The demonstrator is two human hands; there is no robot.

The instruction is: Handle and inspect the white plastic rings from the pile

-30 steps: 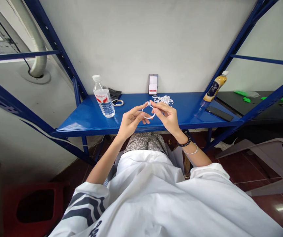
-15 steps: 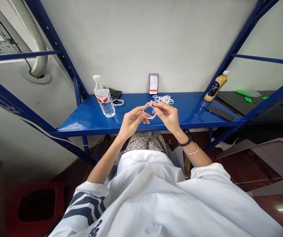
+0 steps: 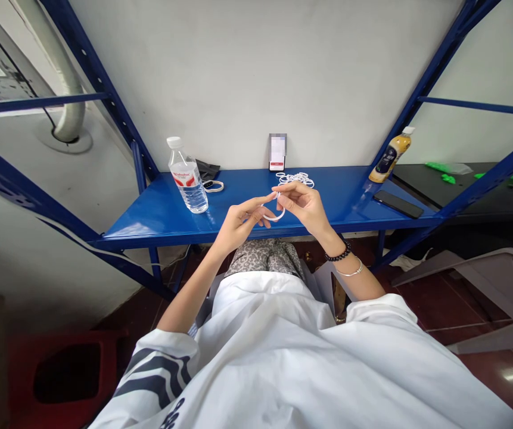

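Both of my hands hold one thin white ring point(image 3: 274, 218) just above the front edge of the blue table; its exact kind, perhaps a hair tie, is too small to tell. My left hand point(image 3: 243, 220) pinches it from the left, index finger stretched towards its top. On the other side my right hand point(image 3: 306, 207) grips its upper right part between thumb and fingers. The fingertips of both hands meet at the top of the ring and partly hide it. Behind my right hand lies a loose pile of similar white rings point(image 3: 298, 178).
A phone point(image 3: 277, 154) stands against the wall behind the pile. To the left are a water bottle point(image 3: 187, 179), a pale looped band point(image 3: 214, 186) and a black pouch point(image 3: 207, 169). On the right stand a yellow drink bottle point(image 3: 391, 156) and a dark phone point(image 3: 398, 204) lying flat.
My fingertips and the ring have dropped slightly. The fingers of my two hands have come closer together at the ring's top, covering more of it.
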